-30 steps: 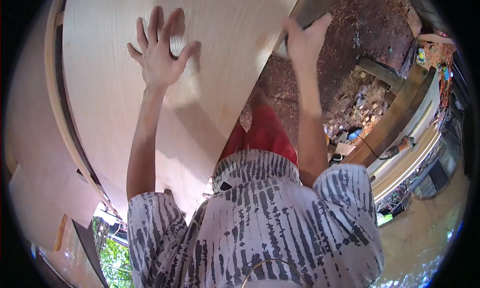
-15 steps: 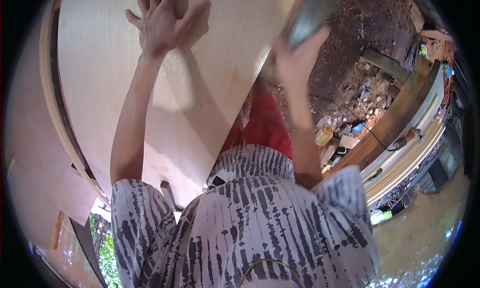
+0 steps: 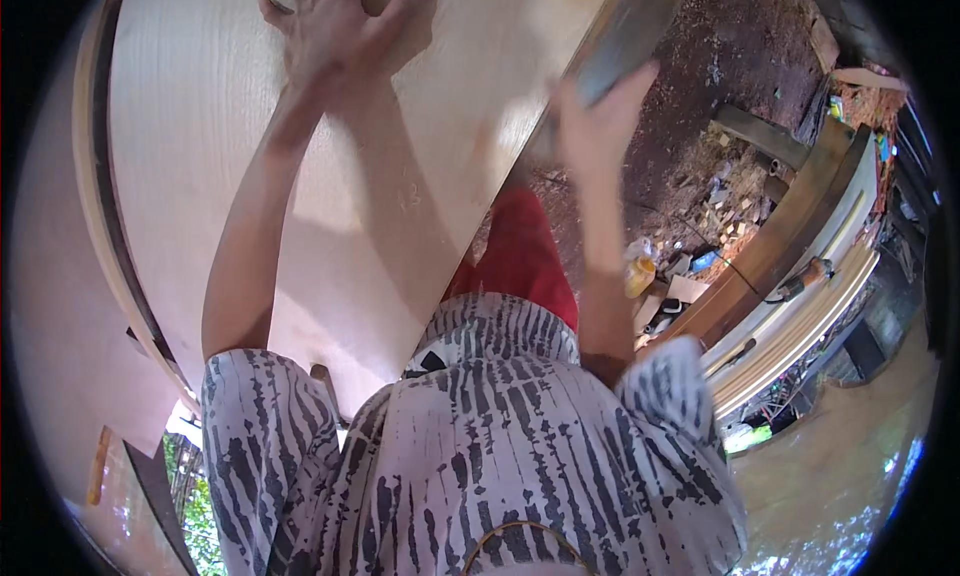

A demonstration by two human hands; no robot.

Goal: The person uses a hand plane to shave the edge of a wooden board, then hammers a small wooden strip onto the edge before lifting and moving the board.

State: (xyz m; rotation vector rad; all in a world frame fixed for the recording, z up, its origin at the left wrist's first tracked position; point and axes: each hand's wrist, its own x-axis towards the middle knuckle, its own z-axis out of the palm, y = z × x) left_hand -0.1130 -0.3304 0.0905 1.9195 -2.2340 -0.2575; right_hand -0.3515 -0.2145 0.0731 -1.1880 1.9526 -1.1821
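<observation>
Reddish-brown ground (image 3: 735, 56), strewn w/ shavings, is seen at upper R; a scrap pile (image 3: 722, 214) of wood bits & litter is spread nearby, w/ a yellow tub (image 3: 640, 274) at its near side. Along the R, a brown beam (image 3: 775, 246) is laid beside pale wood strips (image 3: 790, 338); an orange-&-dark power tool (image 3: 805, 278) w/ a thin dark cord is rested there. Greenery (image 3: 203, 511) is glimpsed at lower L.

Most of the upper L & centre is taken up by a big pale board (image 3: 480, 66), set right in front of the body, its R edge slanted down toward the waist. Beyond its L side another pale panel (image 3: 50, 276) is seen, w/ a light wood strip (image 3: 88, 146) run between.

Hands are kept well apart. L hand (image 3: 345, 26) is laid on the board's face, fingers spread, tips partly cut off by the top of the view; a shadow is cast beside it. R hand (image 3: 600, 121) is held at the board's R edge, against a blurred grey object (image 3: 603, 73); whether that's gripped or just touched, & what it is, can't be told.

Red trousers (image 3: 528, 251) & a white shirt (image 3: 470, 426) w/ dark streaks are worn.
</observation>
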